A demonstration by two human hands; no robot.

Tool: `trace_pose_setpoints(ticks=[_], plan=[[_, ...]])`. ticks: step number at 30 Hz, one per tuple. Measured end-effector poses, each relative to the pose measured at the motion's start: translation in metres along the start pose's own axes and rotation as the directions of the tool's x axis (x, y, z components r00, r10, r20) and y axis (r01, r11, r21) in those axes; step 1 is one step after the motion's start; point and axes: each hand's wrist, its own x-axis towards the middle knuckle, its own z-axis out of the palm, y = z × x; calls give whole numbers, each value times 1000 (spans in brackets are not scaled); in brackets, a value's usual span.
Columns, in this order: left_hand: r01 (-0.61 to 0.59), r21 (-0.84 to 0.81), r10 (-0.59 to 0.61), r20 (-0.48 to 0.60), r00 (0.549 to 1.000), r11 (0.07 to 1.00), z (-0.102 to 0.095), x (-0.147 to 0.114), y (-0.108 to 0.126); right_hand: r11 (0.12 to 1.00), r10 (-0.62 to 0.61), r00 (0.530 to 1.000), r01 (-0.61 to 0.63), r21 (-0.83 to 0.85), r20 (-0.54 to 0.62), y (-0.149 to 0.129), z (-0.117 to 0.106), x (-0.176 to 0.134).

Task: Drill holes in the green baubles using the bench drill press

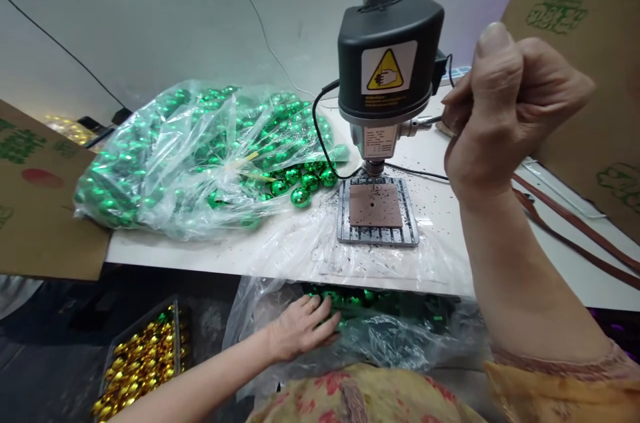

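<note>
L hand (306, 331) lay open over green balls (354, 299), R hand (505, 103) was closed by drill press (390, 59); couldn't tell on what. Dark chips (384, 192) suggested drilling done, no. left unclear.

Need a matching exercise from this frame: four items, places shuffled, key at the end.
1. Square brown board with a hole
2. Shiny gold balls
3. Person's bare right hand
4. Person's bare left hand

A. Curled at the black drill press's metal side lever
B. On the grooved grey metal base plate
C. At crumpled clear plastic below the white table's front edge
D. In the tray at lower left

Pairs: 1-B, 2-D, 3-A, 4-C
</note>
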Motion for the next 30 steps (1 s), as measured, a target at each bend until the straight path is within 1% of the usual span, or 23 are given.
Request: trace_pose_setpoints(ticks=[1, 2, 3, 4, 5, 6, 7, 8, 9, 10, 11, 12, 14, 17, 19, 20, 22, 23, 24, 26, 27, 28, 30], plan=[[0, -1, 0, -124, 992, 1000, -4, 7, -10, 1000, 3, 1000, -3, 2, -2, 0, 0, 0], [37, 7, -35, -231, 972, 999, -8, 16, -24, 1000, 8, 1000, -8, 1, -2, -1, -1, 0], [114, 18, -103, -302, 948, 993, -12, 26, -40, 1000, 12, 1000, -12, -1, 1, -1, -1, -1], [227, 42, -200, -335, 921, 973, -16, 37, -59, 1000, 14, 1000, -14, -5, 6, -1, -1, -1], [346, 98, -298, -324, 898, 933, -20, 48, -79, 1000, 15, 1000, -15, -6, 8, -1, -1, -1], [427, 170, -380, -249, 891, 888, -23, 58, -99, 1000, 14, 1000, -14, -5, 6, -1, -1, -1], [455, 240, -435, -136, 890, 858, -25, 67, -119, 1000, 10, 1000, -10, -2, 3, -1, -1, -1], [444, 292, -461, -11, 887, 847, -27, 75, -136, 1000, 7, 1000, -7, -1, 1, 0, -1, -2], [422, 330, -477, 104, 873, 844, -29, 81, -151, 1000, 1, 1000, -1, -1, 0, 0, -1, -2], [396, 348, -480, 199, 855, 850, -31, 87, -162, 1000, -5, 1000, 5, -1, 1, 1, -1, -2], [380, 353, -480, 261, 837, 855, -33, 91, -170, 1000, -14, 1000, 14, 3, 3, 1, 0, -1], [386, 349, -490, 289, 822, 854, -35, 95, -176, 1000, -26, 1000, 26, 12, 3, 2, 0, -1], [444, 312, -527, 270, 806, 840, -39, 103, -179, 998, -50, 999, 51, 38, -5, 2, 1, -1], [497, 240, -547, 243, 801, 834, -44, 114, -172, 998, -49, 999, 49, 31, 3, 0, 1, -1], [501, 269, -563, 258, 785, 823, -43, 121, -166, 999, -33, 999, 33, 3, 13, -2, 0, -1], [518, 303, -591, 250, 767, 800, -42, 125, -163, 1000, -26, 999, 26, -8, 18, -3, -1, -2], [570, 346, -651, 192, 735, 746, -37, 130, -158, 1000, -11, 999, 11, -21, 31, -4, -2, -3], [576, 338, -651, 174, 739, 744, -33, 132, -157, 1000, -1, 999, 2, -25, 43, -5, -2, -3], [560, 317, -628, 177, 757, 765, -30, 133, -156, 1000, -2, 999, 3, -21, 45, -5, -2, -3], [498, 259, -553, 223, 803, 828, -23, 133, -156, 1000, -16, 999, 16, -1, 38, -4, -2, -3], [476, 224, -522, 244, 817, 850, -21, 132, -157, 999, -30, 999, 30, 18, 28, -3, -1, -3], [478, 184, -511, 247, 824, 859, -18, 131, -158, 999, -42, 999, 41, 34, 20, -2, -1, -3], [535, 44, -532, 193, 824, 844, -15, 128, -160, 998, -46, 999, 45, 50, 18, -1, -1, -3]])
